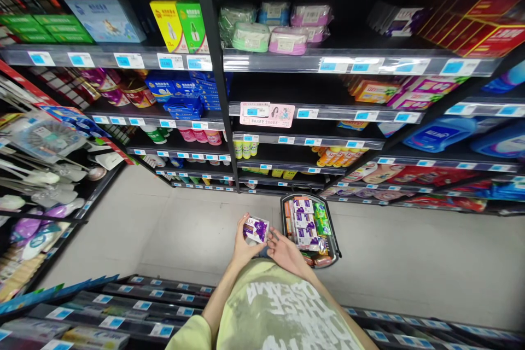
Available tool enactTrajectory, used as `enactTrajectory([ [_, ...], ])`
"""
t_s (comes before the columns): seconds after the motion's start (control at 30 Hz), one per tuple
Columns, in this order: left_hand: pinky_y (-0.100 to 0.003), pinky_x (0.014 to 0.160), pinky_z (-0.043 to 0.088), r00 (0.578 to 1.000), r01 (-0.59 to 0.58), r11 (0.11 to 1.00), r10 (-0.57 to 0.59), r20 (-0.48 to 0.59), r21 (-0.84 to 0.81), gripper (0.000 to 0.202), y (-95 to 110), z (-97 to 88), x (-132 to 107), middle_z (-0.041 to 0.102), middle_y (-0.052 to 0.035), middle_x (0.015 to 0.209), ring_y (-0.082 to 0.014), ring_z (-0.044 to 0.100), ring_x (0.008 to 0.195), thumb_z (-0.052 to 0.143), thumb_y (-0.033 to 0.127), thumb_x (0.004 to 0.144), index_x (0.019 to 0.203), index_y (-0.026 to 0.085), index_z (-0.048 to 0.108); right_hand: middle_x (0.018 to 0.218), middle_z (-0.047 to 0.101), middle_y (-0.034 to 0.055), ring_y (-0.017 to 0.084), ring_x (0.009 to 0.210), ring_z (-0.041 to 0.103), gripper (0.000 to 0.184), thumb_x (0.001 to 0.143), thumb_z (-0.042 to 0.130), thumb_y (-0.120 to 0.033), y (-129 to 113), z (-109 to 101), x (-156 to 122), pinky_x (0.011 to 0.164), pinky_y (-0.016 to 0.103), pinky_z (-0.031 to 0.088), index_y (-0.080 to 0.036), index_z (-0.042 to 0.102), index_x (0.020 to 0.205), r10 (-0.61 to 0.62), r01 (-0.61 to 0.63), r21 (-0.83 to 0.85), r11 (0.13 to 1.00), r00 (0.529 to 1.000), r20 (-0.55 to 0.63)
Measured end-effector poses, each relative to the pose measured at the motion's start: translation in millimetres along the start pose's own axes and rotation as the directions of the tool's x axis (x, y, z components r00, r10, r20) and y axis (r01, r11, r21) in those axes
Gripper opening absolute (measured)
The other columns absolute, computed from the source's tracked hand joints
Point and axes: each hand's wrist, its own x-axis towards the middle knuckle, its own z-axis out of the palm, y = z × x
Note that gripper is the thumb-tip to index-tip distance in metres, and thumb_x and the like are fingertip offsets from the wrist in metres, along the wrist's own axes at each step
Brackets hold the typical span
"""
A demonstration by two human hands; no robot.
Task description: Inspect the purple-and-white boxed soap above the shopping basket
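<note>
A white and purple boxed bar of soap (256, 229) is in my left hand (244, 247), its fingers and thumb closed around the left side and lower edge. My right hand (284, 251) is at the box's right edge, palm turned up and fingers loosely spread; whether the fingertips touch the box I cannot tell. Right of my hands, a black shopping basket (337, 240) stands on the floor. In it lie several matching white and purple soap boxes (304, 221), green packs (322, 219) and some orange packs.
Shelves with price tags rise ahead, holding wrapped soap dishes (288, 41), red boxes (488, 16) and blue bottles (441, 134). Hanging utensils (49, 175) line the left side. Behind me runs a low shelf edge (143, 306). Grey floor (192, 224) lies between.
</note>
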Motion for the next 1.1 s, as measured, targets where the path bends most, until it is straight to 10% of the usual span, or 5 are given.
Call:
enactTrajectory([
  [1.1,-0.049,0.119,0.032,0.995,-0.098,0.984,0.101,-0.013,0.146,0.096,10.3,0.4,0.9,0.038,-0.0146,0.152,-0.0312,0.036,0.144,0.087,0.020,0.065,0.147,0.025,0.036,0.084,0.065,0.0001,0.010,0.066,0.053,0.038,0.073,0.086,-0.020,-1.0,0.7,0.5,0.060,0.021,0.041,-0.017,0.066,0.105,0.010,-0.009,0.031,0.999,0.998,-0.054],
])
